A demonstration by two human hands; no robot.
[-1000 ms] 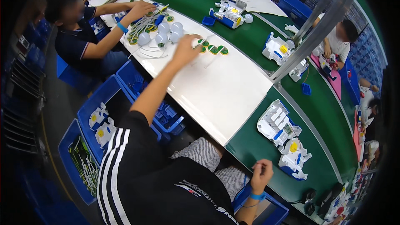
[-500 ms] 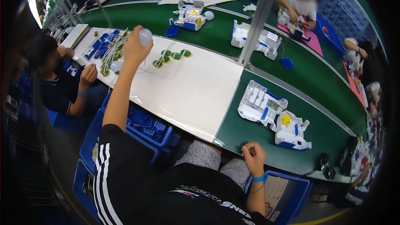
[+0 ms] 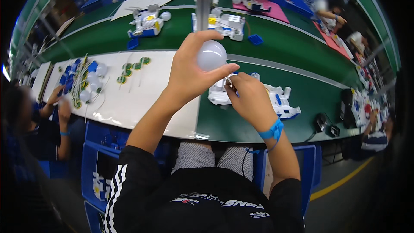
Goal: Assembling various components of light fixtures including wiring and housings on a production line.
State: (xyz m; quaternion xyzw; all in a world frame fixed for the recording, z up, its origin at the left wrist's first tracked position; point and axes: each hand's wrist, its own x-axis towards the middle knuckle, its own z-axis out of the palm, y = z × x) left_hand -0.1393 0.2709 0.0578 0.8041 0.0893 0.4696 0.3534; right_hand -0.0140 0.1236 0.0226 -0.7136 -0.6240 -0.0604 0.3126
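Observation:
My left hand [image 3: 187, 69] is closed around a white globe-shaped lamp cover [image 3: 212, 56], its thumb and fingers spread along the sides of it. Just below the globe, my right hand [image 3: 253, 100] is pinched near my left thumb tip. What its fingers grip is too small and hidden to make out. Under both hands lies an opened white and blue plastic housing on the green bench. One half [image 3: 218, 96] shows beside my right fingers, the other half [image 3: 284, 108] to the right of my wrist, partly covered by my hand.
Left on the white sheet [image 3: 159, 99] lie several round green circuit boards [image 3: 137, 66] and a heap of white wires [image 3: 80, 80] with blue parts and globes. More housings [image 3: 146, 22] stand on the far green belt. A metal post [image 3: 204, 2] rises ahead. Co-workers sit left and across.
My left hand has brought the globe from the left heap to the middle, in front of me. My right hand has risen from the bench edge to meet it. The view has turned right.

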